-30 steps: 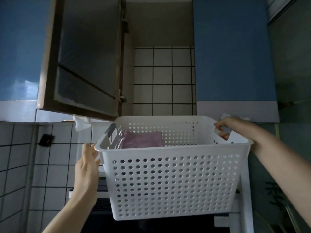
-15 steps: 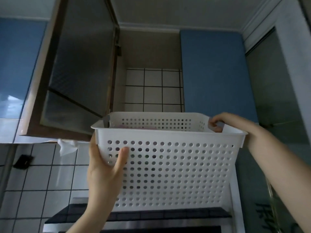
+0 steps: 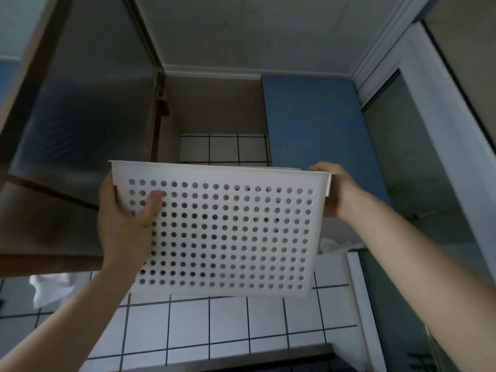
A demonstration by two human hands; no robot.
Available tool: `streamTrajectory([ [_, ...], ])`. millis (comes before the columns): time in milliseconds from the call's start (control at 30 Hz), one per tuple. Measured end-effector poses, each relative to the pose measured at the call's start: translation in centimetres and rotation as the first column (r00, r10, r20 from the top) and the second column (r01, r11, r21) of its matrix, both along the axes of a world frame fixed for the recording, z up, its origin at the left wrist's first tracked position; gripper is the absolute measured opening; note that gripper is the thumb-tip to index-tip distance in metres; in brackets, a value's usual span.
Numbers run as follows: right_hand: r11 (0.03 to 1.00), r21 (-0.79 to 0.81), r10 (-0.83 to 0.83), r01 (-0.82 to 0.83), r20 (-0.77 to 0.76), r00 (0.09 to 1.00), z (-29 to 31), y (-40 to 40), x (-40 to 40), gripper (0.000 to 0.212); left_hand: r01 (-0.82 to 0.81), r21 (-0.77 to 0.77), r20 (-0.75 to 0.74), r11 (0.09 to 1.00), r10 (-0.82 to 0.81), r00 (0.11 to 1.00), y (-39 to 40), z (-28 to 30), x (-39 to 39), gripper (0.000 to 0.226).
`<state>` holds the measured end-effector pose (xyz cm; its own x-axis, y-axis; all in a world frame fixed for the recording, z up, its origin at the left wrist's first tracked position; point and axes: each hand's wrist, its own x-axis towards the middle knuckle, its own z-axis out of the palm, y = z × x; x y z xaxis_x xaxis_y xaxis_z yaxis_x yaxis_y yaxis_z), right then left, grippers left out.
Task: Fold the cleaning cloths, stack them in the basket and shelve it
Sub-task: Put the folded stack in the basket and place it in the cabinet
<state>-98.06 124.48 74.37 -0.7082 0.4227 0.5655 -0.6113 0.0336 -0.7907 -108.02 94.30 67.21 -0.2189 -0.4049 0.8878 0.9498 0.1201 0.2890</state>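
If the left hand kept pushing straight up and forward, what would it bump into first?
Probably the open frosted-glass cupboard door, which hangs just above and left of the left hand gripping the white perforated plastic basket; depth is unclear.

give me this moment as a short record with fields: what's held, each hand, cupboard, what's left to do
held: white perforated basket, raised in front of the open cupboard
left hand: left hand grips the basket's left end, thumb on the front wall
right hand: right hand grips the right end at the rim
cupboard: cupboard door swung open, cupboard opening bare where visible
contents: not visible from this angle
left to do: basket not yet on the shelf
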Motion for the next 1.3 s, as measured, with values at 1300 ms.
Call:
streamTrajectory([
  [1300, 0.932, 0.117, -0.239, 0.344, -0.516, 0.823, -5.2, -8.7, -5.2, 0.027, -0.515, -0.624, -0.259, 0.587, 0.466, 0.846, 5.2, -2.1, -4.9, 0.095],
])
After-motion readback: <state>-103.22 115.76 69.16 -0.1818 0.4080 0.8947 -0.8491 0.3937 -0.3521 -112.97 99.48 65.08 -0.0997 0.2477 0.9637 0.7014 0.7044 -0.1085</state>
